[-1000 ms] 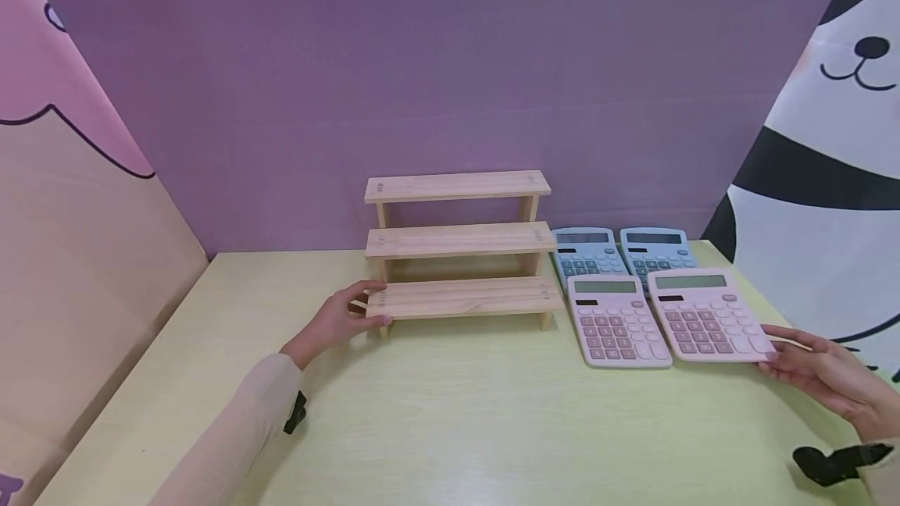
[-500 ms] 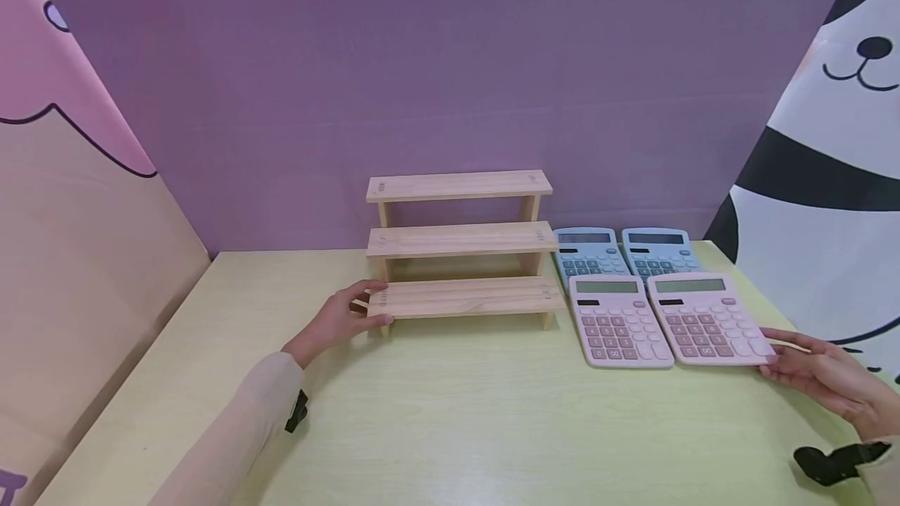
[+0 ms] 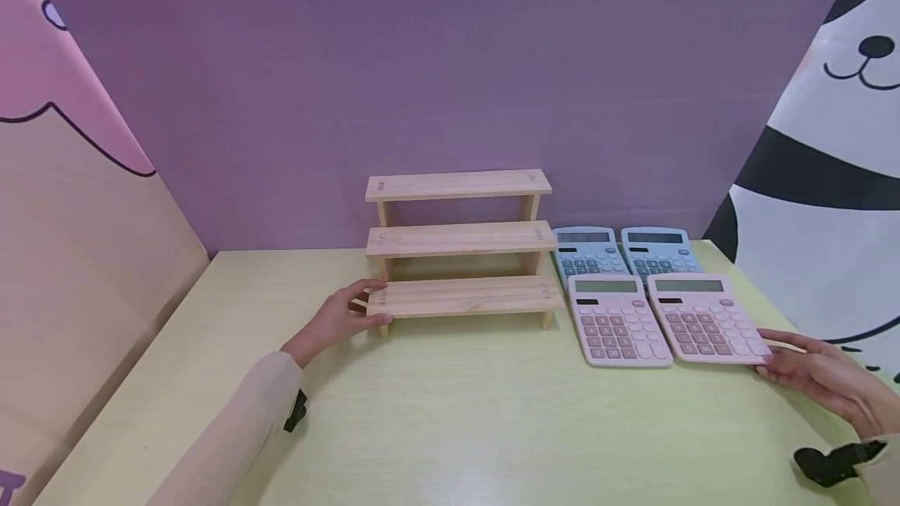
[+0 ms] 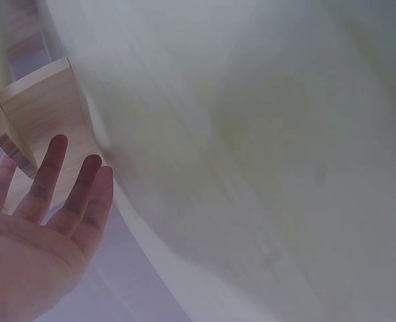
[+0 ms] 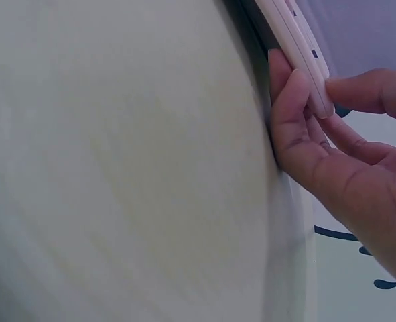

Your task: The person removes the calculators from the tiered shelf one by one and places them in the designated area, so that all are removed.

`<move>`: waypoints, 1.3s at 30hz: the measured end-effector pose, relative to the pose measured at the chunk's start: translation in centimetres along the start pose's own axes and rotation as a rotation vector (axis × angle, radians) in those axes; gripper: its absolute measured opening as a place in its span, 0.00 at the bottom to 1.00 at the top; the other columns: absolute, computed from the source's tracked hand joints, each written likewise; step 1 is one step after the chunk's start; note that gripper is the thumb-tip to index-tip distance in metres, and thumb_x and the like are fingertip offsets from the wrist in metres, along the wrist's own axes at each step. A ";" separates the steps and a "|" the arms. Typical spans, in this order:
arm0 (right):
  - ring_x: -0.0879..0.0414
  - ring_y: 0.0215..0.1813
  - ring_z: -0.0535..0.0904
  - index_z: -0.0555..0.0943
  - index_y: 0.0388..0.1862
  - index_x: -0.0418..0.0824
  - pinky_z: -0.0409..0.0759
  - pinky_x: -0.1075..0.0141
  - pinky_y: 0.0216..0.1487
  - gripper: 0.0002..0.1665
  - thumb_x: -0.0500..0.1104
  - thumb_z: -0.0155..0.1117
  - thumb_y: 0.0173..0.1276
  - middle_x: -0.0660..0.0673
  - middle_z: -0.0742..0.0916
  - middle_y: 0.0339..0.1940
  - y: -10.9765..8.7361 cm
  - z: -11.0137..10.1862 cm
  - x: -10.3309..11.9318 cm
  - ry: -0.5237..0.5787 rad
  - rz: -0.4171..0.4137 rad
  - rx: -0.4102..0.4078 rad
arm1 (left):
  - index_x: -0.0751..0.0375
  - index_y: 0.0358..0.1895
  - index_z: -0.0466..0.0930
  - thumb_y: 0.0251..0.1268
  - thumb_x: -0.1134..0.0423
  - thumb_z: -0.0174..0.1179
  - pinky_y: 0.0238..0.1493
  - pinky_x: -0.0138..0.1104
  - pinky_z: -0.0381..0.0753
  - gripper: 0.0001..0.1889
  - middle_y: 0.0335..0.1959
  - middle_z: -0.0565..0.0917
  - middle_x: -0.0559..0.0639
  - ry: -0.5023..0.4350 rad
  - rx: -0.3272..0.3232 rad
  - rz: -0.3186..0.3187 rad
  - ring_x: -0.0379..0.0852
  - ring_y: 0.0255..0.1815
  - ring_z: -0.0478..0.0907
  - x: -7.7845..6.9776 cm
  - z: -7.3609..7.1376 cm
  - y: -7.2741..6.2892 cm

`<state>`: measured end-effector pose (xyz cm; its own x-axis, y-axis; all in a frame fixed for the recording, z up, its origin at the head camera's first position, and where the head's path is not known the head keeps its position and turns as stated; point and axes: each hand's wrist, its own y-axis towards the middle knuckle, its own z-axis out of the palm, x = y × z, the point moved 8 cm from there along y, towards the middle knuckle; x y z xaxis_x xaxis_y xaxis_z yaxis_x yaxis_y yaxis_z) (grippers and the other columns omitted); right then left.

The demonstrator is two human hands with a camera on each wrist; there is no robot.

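Note:
A three-tier wooden display stand [image 3: 460,297] stands near the back of the table. My left hand [image 3: 342,317] holds the left end of its lowest board, thumb at the front edge and index finger at the rear. In the left wrist view the other fingers [image 4: 47,178] stretch beside the stand's side panel [image 4: 50,100]. At the right, my right hand [image 3: 823,375] pinches the near right corner of a pink calculator [image 3: 706,322]. The right wrist view shows the thumb on the calculator's [image 5: 298,57] key side and curled fingers beneath, that corner raised off the table.
A second pink calculator [image 3: 619,326] lies close to the left of the held one. Behind them are two blue calculators, a left one [image 3: 587,252] beside the stand and a right one [image 3: 657,252]. A purple backdrop [image 3: 450,84] rises behind the table [image 3: 457,412].
The held pink calculator's far edge has dropped slightly and its near right corner has shifted a little left with my right hand. My left hand and the stand stay put.

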<state>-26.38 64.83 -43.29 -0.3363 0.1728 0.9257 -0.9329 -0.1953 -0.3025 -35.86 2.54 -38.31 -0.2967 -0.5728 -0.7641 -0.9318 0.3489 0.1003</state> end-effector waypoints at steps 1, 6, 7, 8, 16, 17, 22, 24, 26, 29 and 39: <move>0.57 0.41 0.81 0.80 0.37 0.59 0.81 0.66 0.46 0.24 0.28 0.49 0.67 0.57 0.83 0.37 0.0 0.0 0.0 -0.007 -0.001 -0.003 | 0.54 0.63 0.67 0.53 0.55 0.65 0.52 0.43 0.78 0.31 0.54 0.73 0.62 -0.001 0.000 0.002 0.55 0.49 0.76 0.0 0.0 0.0; 0.58 0.40 0.81 0.79 0.36 0.60 0.82 0.65 0.45 0.25 0.28 0.50 0.66 0.58 0.82 0.36 0.2 0.2 0.1 -0.074 -0.015 -0.030 | 0.54 0.63 0.67 0.53 0.54 0.65 0.52 0.42 0.78 0.32 0.55 0.73 0.61 0.000 0.001 -0.003 0.54 0.49 0.76 0.3 0.1 0.0; 0.58 0.39 0.81 0.78 0.35 0.61 0.82 0.65 0.45 0.24 0.28 0.50 0.65 0.59 0.82 0.36 0.3 0.2 0.1 -0.095 -0.014 -0.042 | 0.54 0.62 0.67 0.53 0.54 0.65 0.52 0.42 0.78 0.32 0.55 0.73 0.61 0.001 0.001 -0.005 0.54 0.49 0.76 0.4 0.1 0.0; 0.58 0.39 0.81 0.77 0.35 0.61 0.82 0.65 0.45 0.24 0.28 0.51 0.65 0.59 0.81 0.36 0.3 0.2 0.1 -0.113 -0.012 -0.051 | 0.54 0.62 0.67 0.53 0.54 0.65 0.52 0.42 0.78 0.32 0.55 0.73 0.61 0.002 0.002 -0.005 0.54 0.49 0.76 0.4 0.1 0.0; 0.62 0.39 0.80 0.61 0.62 0.40 0.82 0.66 0.45 0.28 0.33 0.56 0.64 0.64 0.78 0.35 0.4 0.0 0.2 -0.359 0.013 -0.146 | 0.53 0.62 0.67 0.53 0.54 0.65 0.51 0.42 0.78 0.32 0.54 0.73 0.60 -0.002 0.001 -0.019 0.54 0.48 0.76 0.5 0.1 0.0; 0.63 0.39 0.80 0.55 0.65 0.33 0.82 0.66 0.45 0.33 0.35 0.56 0.64 0.65 0.77 0.35 0.5 0.0 0.3 -0.404 0.014 -0.156 | 0.52 0.62 0.67 0.53 0.54 0.65 0.51 0.42 0.78 0.32 0.54 0.73 0.60 -0.001 0.001 -0.020 0.54 0.48 0.76 0.4 0.1 -0.1; 0.65 0.38 0.79 0.40 0.66 0.20 0.81 0.67 0.45 0.48 0.42 0.59 0.65 0.66 0.74 0.35 0.6 0.1 0.7 -0.578 0.012 -0.194 | 0.52 0.63 0.67 0.52 0.53 0.66 0.51 0.41 0.78 0.32 0.54 0.73 0.60 0.005 0.003 -0.025 0.54 0.49 0.76 0.5 0.1 0.0; 0.66 0.38 0.79 0.40 0.66 0.20 0.81 0.67 0.45 0.48 0.42 0.58 0.66 0.65 0.74 0.36 0.6 0.1 0.8 -0.625 0.007 -0.204 | 0.52 0.63 0.67 0.52 0.53 0.66 0.51 0.41 0.78 0.32 0.55 0.73 0.60 0.007 0.003 -0.019 0.54 0.49 0.76 0.4 0.0 0.0; 0.66 0.38 0.78 0.40 0.66 0.19 0.81 0.68 0.44 0.47 0.44 0.57 0.66 0.55 0.76 0.40 0.6 0.2 0.9 -0.683 0.005 -0.215 | 0.52 0.62 0.67 0.52 0.53 0.66 0.51 0.42 0.78 0.32 0.55 0.73 0.60 0.005 0.001 -0.018 0.54 0.49 0.76 0.4 0.0 0.0; 0.66 0.38 0.79 0.41 0.65 0.19 0.81 0.68 0.42 0.46 0.45 0.55 0.68 0.30 0.73 0.49 0.5 0.4 1.1 -0.776 0.007 -0.235 | 0.52 0.62 0.68 0.52 0.53 0.66 0.51 0.42 0.78 0.32 0.56 0.73 0.61 0.006 0.000 -0.013 0.55 0.49 0.76 0.3 0.0 0.0; 0.64 0.38 0.79 0.43 0.64 0.18 0.80 0.69 0.38 0.47 0.48 0.55 0.67 0.17 0.56 0.60 0.4 0.5 1.6 -0.876 0.038 -0.260 | 0.53 0.62 0.67 0.53 0.53 0.65 0.51 0.42 0.78 0.32 0.54 0.73 0.62 0.014 0.000 0.002 0.54 0.49 0.76 0.2 -0.1 0.2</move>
<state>-27.24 64.51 -41.84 -0.2485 -0.6445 0.7231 -0.9586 0.0562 -0.2793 -36.09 2.43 -38.40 -0.3014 -0.5821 -0.7552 -0.9313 0.3497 0.1022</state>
